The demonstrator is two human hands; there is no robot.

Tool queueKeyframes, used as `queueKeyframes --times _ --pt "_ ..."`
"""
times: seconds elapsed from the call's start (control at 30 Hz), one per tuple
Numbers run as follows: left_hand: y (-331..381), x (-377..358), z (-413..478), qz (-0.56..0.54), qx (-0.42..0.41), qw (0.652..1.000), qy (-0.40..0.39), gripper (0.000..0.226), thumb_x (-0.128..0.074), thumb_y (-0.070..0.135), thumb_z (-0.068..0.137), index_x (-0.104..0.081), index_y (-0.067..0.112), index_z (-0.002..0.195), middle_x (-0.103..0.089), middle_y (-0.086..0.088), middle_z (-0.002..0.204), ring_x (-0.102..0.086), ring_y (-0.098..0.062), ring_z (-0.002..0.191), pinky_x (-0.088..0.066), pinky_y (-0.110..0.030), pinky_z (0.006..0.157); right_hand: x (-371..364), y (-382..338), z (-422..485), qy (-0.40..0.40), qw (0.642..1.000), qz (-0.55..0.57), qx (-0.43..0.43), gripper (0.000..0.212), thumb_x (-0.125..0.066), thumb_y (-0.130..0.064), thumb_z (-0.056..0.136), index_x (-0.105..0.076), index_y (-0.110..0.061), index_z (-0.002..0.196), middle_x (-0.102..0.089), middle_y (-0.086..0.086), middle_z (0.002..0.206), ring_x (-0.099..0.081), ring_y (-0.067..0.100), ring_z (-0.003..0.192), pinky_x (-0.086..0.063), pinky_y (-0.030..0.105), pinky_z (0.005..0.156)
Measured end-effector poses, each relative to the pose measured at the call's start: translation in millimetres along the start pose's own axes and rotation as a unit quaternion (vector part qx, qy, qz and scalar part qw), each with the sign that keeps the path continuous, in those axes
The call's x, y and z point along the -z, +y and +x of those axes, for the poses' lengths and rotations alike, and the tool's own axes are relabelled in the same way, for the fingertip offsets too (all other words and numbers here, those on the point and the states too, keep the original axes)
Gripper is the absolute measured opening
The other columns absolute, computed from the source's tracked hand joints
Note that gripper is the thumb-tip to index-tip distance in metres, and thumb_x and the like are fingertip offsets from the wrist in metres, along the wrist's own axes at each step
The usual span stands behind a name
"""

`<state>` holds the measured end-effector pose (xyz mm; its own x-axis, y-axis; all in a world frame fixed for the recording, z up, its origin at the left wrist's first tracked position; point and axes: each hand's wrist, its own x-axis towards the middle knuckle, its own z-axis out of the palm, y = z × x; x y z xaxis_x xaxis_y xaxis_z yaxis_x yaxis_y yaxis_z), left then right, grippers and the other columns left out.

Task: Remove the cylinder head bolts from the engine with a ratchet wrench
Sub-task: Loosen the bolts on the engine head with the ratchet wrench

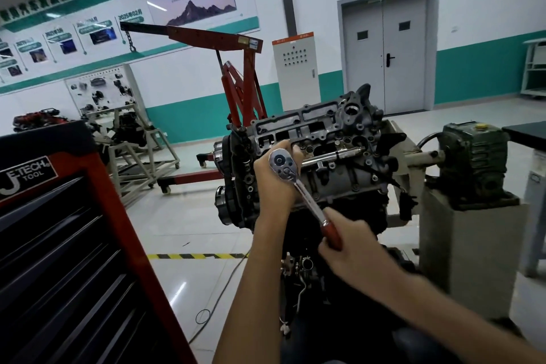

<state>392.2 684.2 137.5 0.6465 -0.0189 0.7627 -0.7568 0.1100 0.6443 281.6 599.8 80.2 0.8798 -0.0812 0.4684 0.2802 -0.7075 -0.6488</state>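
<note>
Okay, ratchet wrench point(305, 195) is stiff, slick chrome: our left hand point(271, 183) wraps its head, right hand point(351, 245) curls round the red grip point(332, 234) at 5 o'clock for leverage.

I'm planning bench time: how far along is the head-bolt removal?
Done: the cylinder head is uncovered on top. In hand: the left hand steadies the ratchet wrench at its head, near the left end, while the right hand grips its red handle. Left: the cylinder head sits on the engine; no loose bolts show, so how many remain I cannot tell.
</note>
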Motion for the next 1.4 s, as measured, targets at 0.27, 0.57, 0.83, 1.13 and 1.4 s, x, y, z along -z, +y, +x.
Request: queueKeyframes --times 0.27,0.57,0.83,1.13,1.4 --pt "9 12 9 0.078 -0.024 0.994 -0.07 0.039 -0.058 -0.004 0.087 -0.04 0.007 0.055 -0.036 -0.001 0.053 -0.032 -0.007 0.054 -0.027 -0.025 0.055 120 -12 58 -0.003 0.89 -0.428 0.16 0.013 -0.055 -0.024 0.085 -0.048 -0.026 0.095 -0.042 -0.015 0.058 -0.044 0.001 0.05 -0.026 0.015 0.048" --pt "1 1 0 -0.039 0.045 0.998 0.016 0.039 -0.053 -0.001 0.094 -0.05 0.028 0.067 -0.052 0.018 0.053 -0.048 0.002 0.051 -0.037 -0.009 0.053 -41 -12 -9 0.021 0.996 0.082 -0.023 0.019 -0.058 -0.012 0.081 -0.041 -0.021 0.08 -0.048 0.005 0.059 -0.049 0.029 0.048 -0.047 0.038 0.047" --pt "3 16 13 0.082 -0.033 0.993 -0.073 0.047 -0.056 -0.004 0.088 -0.033 0.02 0.055 -0.031 0.01 0.051 -0.028 -0.002 0.051 -0.023 -0.018 0.051 100 -3 45 -0.116 0.94 -0.301 0.11 0.016 -0.056 -0.017 0.084 -0.049 -0.029 0.091 -0.051 -0.009 0.059 -0.052 0.001 0.047 -0.045 0.016 0.043" --pt "4 3 5 -0.021 0.025 0.999 0.018 0.049 -0.057 0.001 0.091 -0.04 0.029 0.055 -0.037 0.015 0.049 -0.032 0.001 0.049 -0.029 -0.011 0.053 37 2 10 0.01 0.978 -0.201 0.049 0.02 -0.055 -0.02 0.083 -0.045 -0.021 0.1 -0.05 -0.004 0.063 -0.058 0.022 0.057 -0.052 0.035 0.058" --pt "5 -2 2 -0.064 0.043 0.997 -0.028 0.048 -0.056 0.005 0.089 -0.042 0.031 0.051 -0.037 0.016 0.049 -0.031 0.001 0.049 -0.028 -0.014 0.053 -4 5 -1 -0.01 1.0 -0.002 0.007 0.022 -0.058 -0.014 0.08 -0.047 -0.023 0.096 -0.048 0.001 0.062 -0.046 0.017 0.048 -0.044 0.031 0.049"
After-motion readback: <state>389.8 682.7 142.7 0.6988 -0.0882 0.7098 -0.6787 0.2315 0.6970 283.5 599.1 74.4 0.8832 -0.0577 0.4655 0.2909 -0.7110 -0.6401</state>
